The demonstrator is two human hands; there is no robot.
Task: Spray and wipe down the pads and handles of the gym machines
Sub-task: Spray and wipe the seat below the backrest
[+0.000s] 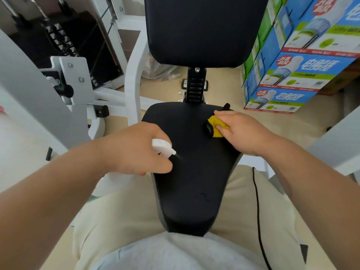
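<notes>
Left hand (136, 151): fingers curled round the white head of a spray bottle (162, 148), clamped on it. We see only the head and nozzle; the bottle body is hidden under the hand. The nozzle points right and slightly down over the seat pad (191, 182), and a faint pale streak leaves its tip.

Right hand (239, 131): fingers and thumb closed on a bunched yellow cloth (216, 125), pressing it onto the far right part of the seat pad. The cloth shows a dark patch at its left edge; we cannot tell what it is.

The two hands sit well apart, one on each side of the pad's wide far end. The seat pad is black, broad at the far end and narrowing toward the person, whose beige trousers (109, 211) flank it on both sides.

Beyond the seat, a black adjustment post (195, 88) rises to the black back pad (202, 30), upright at far centre. A white frame tube (134, 84) curves just left of the post. Far left we note the weight stack (64, 41) behind more white frame.

Far right: blue, green and white printed boxes (292, 75), stacked on the pale floor. A thin black cord (258, 201) runs down over the person's right leg.
</notes>
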